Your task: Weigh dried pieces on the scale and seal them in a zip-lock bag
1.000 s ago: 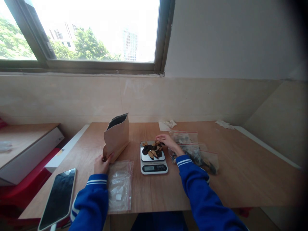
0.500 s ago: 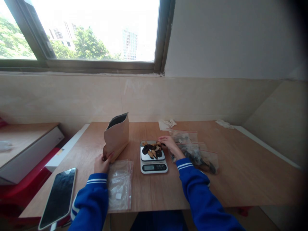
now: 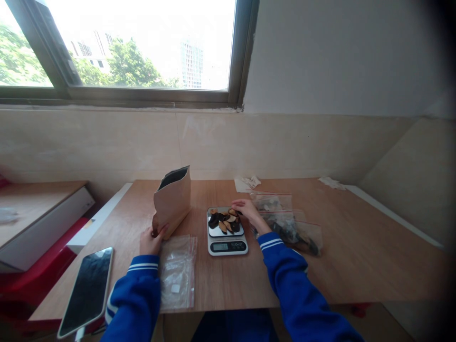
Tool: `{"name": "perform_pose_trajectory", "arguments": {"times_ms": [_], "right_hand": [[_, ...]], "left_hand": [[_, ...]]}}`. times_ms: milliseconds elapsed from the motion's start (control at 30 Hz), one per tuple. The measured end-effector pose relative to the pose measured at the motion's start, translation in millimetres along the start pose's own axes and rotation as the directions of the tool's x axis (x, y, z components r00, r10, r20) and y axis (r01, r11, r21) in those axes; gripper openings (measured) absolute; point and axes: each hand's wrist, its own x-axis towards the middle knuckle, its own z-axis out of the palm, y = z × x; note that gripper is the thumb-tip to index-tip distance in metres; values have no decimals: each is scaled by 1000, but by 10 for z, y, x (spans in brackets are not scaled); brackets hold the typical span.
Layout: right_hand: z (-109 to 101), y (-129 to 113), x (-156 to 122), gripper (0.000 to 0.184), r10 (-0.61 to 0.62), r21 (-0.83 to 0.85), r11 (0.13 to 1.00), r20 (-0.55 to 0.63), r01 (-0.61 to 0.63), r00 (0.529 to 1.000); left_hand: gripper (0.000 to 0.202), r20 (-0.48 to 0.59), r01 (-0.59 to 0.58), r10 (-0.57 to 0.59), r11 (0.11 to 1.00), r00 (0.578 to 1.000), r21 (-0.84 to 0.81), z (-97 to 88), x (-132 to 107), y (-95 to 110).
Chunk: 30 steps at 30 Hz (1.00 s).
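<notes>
Little is seen to have moved over the last second. The right hand (image 3: 245, 209) is kept at the far edge of the scale (image 3: 227, 246), fingertips curled onto the dried pieces (image 3: 224, 221) heaped on its pan; whether one is pinched cannot be told. The left hand (image 3: 149, 240) is clasped on the lower corner of the upright paper bag (image 3: 173, 202). Noted on the wooden table (image 3: 356, 251): an empty plastic bag (image 3: 177, 270), filled bags (image 3: 288, 228), a phone (image 3: 87, 292). A window (image 3: 142, 47) is set in the wall behind.

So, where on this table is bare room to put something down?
The table is bare right of the filled zip bags, and behind the scale toward the tissue. Crowded: paper bag, empty bag and scale stand close.
</notes>
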Motion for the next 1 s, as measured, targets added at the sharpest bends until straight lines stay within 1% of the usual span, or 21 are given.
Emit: {"name": "perform_pose_trajectory", "arguments": {"times_ms": [200,333,467,567,733,800,867,933,1000], "right_hand": [[-15,-54,-52,23,-25,20,999,-17,25,1000],[-123,-119,-122,27,-26,64,998,-70,30,997],[-231,-160,-251,29,16,112,994,-115,-3,993],[-245,-162,-422,31,57,139,989,-102,-43,993],[-152,-138,-704,38,98,174,981,-33,-91,995],[-126,-133,-734,43,65,133,989,-8,-63,998],[-128,-140,-695,44,16,53,998,11,-17,1000],[-151,-162,-605,39,-42,-86,995,28,44,999],[-175,-198,-497,31,-107,-235,965,60,118,992]], "left_hand": [[47,16,-35,35,999,999,-4,16,16,-35],[44,18,-25,25,1000,1000,5,23,12,-50],[44,27,-3,2,1000,1000,17,30,6,-51],[47,21,16,-16,1000,1000,24,32,0,-45],[50,21,13,-13,1000,1000,16,29,-9,-37],[50,20,3,-3,1000,1000,18,30,-9,-41],[50,23,2,-2,1000,1000,18,35,-5,-52],[51,26,8,-8,1000,1000,11,42,0,-66],[53,27,20,-20,1000,999,10,46,5,-74]]}}
